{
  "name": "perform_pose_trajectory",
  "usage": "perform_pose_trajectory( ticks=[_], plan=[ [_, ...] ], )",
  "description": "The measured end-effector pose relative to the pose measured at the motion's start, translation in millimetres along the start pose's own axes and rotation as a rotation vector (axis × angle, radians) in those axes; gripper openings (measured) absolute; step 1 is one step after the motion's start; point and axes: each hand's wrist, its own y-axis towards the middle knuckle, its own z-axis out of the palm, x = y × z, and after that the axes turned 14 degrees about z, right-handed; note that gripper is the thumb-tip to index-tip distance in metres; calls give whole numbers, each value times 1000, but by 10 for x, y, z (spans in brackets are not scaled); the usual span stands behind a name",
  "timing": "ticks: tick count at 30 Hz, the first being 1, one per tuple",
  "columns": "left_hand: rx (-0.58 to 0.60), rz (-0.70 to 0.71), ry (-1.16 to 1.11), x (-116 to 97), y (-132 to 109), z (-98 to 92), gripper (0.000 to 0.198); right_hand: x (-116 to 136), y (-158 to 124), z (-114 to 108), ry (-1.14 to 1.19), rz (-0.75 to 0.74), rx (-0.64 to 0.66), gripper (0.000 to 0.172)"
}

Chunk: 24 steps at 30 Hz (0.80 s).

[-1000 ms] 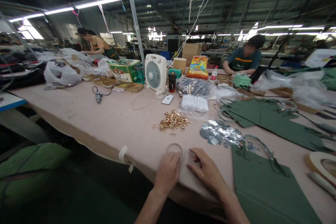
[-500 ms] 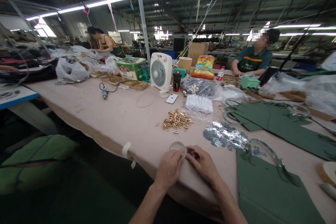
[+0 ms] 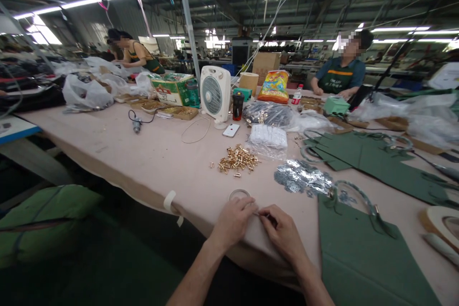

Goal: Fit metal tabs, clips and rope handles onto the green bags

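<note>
My left hand rests on the near edge of the table, its fingers curled over a small roll of clear tape. My right hand meets it from the right, thumb and forefinger pinched at the roll's free end. A green fabric bag with a rope handle lies just right of my hands. A heap of small gold metal fittings and a heap of silver plates lie beyond the roll.
A white fan, phone, dark cup, snack bag and bags of parts sit mid-table. More green bags lie right. Two people work at the far side. A strip of tape hangs off the near edge.
My two hands have come together at the tape roll; the right hand went from lying flat beside it to pinching at it. The view shifted slightly.
</note>
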Motion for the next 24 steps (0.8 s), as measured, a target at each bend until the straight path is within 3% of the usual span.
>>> perform_pose_trajectory(
  ticks=[3, 6, 12, 18, 24],
  plan=[
    [59, 64, -30, 36, 82, 8, 35, -34, -17, 24, -7, 46, -41, 19],
    [23, 45, -64, 65, 125, 31, 24, -65, -13, 42, -9, 75, -64, 28],
    [-24, 3, -74, 57, 128, 50, 17, -62, -2, 56, -58, -11, -119, 39],
    [-29, 5, -68, 74, 124, 88, 14, -110, 39, 107, -63, -54, -82, 18],
    [-18, -9, -93, 91, 129, 103, 13, -91, 32, 110, -60, -52, -68, 17]
  ],
)
